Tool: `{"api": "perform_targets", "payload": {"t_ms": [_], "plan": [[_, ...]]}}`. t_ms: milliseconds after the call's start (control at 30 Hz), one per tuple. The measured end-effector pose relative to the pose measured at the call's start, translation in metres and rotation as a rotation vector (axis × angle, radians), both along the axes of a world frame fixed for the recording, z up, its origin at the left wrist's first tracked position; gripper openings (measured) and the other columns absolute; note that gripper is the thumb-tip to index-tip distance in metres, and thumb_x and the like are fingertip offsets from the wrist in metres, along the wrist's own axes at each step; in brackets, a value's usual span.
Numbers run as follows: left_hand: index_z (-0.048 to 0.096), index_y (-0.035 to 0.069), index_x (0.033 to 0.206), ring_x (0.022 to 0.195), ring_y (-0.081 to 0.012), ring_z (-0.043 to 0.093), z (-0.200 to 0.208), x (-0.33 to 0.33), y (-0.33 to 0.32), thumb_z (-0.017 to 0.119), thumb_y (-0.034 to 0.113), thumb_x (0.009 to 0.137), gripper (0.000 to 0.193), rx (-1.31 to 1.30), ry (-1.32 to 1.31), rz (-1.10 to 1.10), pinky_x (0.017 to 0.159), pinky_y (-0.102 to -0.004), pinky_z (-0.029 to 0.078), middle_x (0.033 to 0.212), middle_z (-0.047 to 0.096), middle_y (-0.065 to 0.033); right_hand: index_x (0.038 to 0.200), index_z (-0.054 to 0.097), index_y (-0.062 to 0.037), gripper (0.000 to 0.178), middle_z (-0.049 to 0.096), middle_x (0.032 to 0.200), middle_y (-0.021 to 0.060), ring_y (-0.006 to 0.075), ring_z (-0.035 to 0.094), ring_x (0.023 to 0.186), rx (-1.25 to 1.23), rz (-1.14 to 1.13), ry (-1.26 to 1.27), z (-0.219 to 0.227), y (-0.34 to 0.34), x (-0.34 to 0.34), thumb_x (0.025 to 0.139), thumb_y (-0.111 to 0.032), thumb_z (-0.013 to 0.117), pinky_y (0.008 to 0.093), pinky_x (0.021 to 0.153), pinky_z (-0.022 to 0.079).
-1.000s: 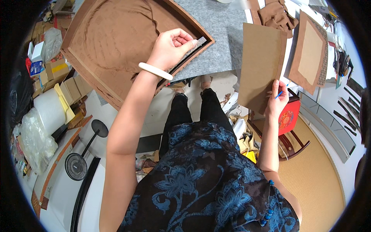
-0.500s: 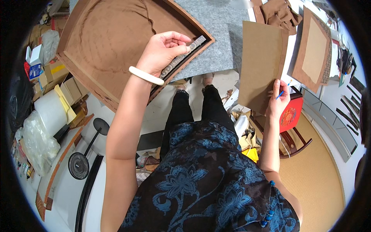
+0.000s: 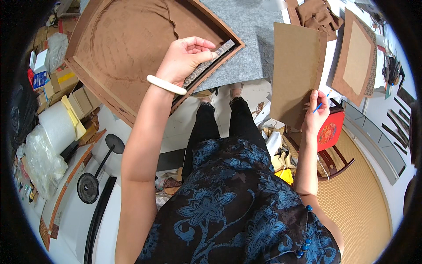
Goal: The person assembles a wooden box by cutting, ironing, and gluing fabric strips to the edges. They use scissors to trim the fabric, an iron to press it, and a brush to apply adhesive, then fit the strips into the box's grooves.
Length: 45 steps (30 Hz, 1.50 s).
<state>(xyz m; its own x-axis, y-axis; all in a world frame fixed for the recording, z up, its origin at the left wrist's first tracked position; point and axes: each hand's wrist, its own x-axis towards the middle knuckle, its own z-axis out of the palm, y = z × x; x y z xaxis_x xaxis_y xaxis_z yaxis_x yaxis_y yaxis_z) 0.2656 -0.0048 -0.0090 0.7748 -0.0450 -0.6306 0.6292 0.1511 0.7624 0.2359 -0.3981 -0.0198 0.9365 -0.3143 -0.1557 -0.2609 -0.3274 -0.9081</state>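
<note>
Namely: grey strip (image 3: 225, 48) (swirl-patterned), pinched in left hand (image 3: 182, 58), fingertips closed; flat brown panel (image 3: 296, 70) and blue stick (image 3: 317, 108), gripped by right hand (image 3: 314, 119), fingers curled.

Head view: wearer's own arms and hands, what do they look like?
Left hand and right hand are ungloved. A smooth, thick cream-white bangle circles the left wrist; no band shows on the right. Both forearms are sleeveless. The top is dark with blue flowers.
</note>
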Motion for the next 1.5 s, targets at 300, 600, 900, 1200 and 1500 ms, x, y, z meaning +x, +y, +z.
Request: {"api": "perform_targets", "payload": {"t_ms": [300,600,900,1200,1500], "plan": [[0.067,-0.005,0.107,0.084,-0.0121,0.067,-0.001,0.003,-0.005,0.071,0.001,0.086,0.022,0.006,-0.022,0.028,0.078,-0.0249,0.056,0.095,0.07,-0.0079,0.105,0.067,-0.0028,0.021,0.065,0.091,-0.0026,0.0051,0.055,0.084,0.001,0.015,0.019,0.002,0.002,0.0,0.099,-0.023,0.068,0.0208,0.078,0.043],[0.066,-0.005,0.108,0.084,-0.0124,0.067,-0.002,0.005,-0.009,0.071,-0.001,0.085,0.024,0.017,-0.044,0.052,0.077,-0.0244,0.057,0.095,0.07,-0.0089,0.1,0.067,-0.0026,0.019,0.064,0.086,-0.0033,0.0048,0.052,0.078,0.007,0.007,-0.003,-0.002,0.002,0.002,0.099,-0.022,0.068,0.02,0.072,0.042],[0.068,-0.004,0.105,0.085,-0.0124,0.067,-0.001,0.006,-0.008,0.072,0.0,0.084,0.022,0.029,-0.036,0.047,0.079,-0.0253,0.056,0.095,0.07,-0.0082,0.099,0.068,-0.0032,0.018,0.06,0.082,-0.0057,0.0034,0.048,0.073,-0.017,0.005,-0.008,-0.001,0.002,0.002,0.098,-0.022,0.069,0.0198,0.067,0.039],[0.071,-0.003,0.101,0.083,-0.0122,0.066,0.001,0.003,-0.009,0.075,-0.001,0.08,0.021,0.014,-0.008,0.091,0.078,-0.0247,0.054,0.091,0.07,-0.0074,0.099,0.068,-0.0032,0.018,0.061,0.083,-0.0054,0.0036,0.049,0.076,-0.039,0.021,-0.015,0.003,0.004,0.004,0.099,-0.021,0.068,0.0204,0.069,0.04],[0.066,-0.005,0.109,0.084,-0.013,0.068,0.002,0.001,-0.008,0.072,0.0,0.086,0.025,0.039,-0.009,0.047,0.077,-0.0253,0.057,0.096,0.071,-0.0097,0.099,0.067,-0.0026,0.019,0.063,0.086,-0.0044,0.0039,0.051,0.079,-0.02,0.03,-0.004,0.003,0.0,0.005,0.099,-0.022,0.068,0.0203,0.073,0.042]]}}
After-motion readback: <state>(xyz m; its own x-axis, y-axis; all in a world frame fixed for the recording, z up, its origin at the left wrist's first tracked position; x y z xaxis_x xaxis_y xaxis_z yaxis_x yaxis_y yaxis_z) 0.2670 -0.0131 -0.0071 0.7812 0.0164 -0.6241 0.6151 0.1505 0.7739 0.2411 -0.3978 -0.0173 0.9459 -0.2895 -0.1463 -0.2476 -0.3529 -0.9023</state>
